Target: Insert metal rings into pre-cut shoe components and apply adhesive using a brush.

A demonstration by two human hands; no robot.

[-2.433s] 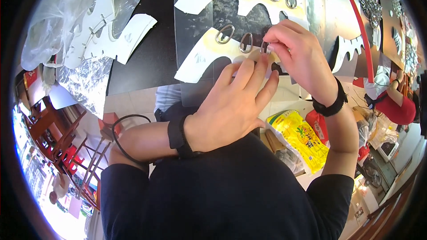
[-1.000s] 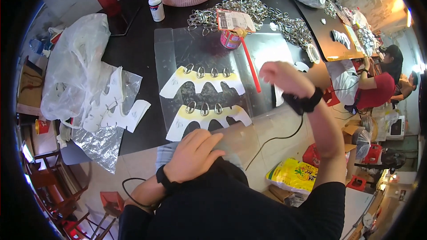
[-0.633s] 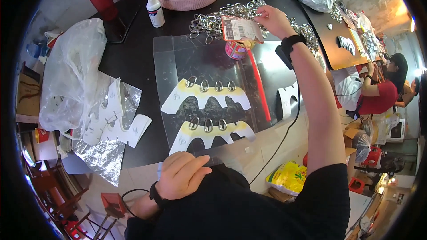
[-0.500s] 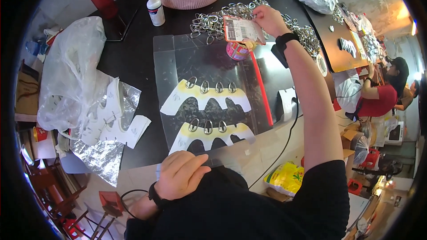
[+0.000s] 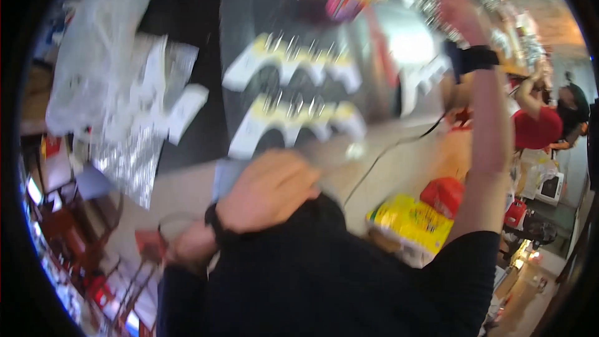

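Note:
The picture is smeared by motion. My left hand [image 5: 268, 187] rests at the table's near edge, by my body, its fingers loosely stretched and holding nothing I can see. At the far right, my right hand [image 5: 462, 15] reaches to the heap of metal rings [image 5: 430, 9]; blur hides its fingers. Between the hands lie two white scalloped pieces with yellowish upper edges: the far piece [image 5: 249, 68] and the near piece [image 5: 249, 132]. Upright metal rings [image 5: 296, 106] line both upper edges. A third white piece [image 5: 415, 90] lies at the sheet's right.
At left, a clear plastic bag [image 5: 93, 56] lies beside white cut pieces [image 5: 187, 112] and silvery foil [image 5: 128, 165]. A pink round container [image 5: 343, 5] and a red stick [image 5: 380, 47] lie beyond the scalloped pieces. A yellow bag [image 5: 412, 221] stands below; a person in red [image 5: 538, 128] sits at right.
My right hand has moved right along the ring heap, away from the card and pink container. The view has shifted, so the table sits higher in it. My left hand stays near my body.

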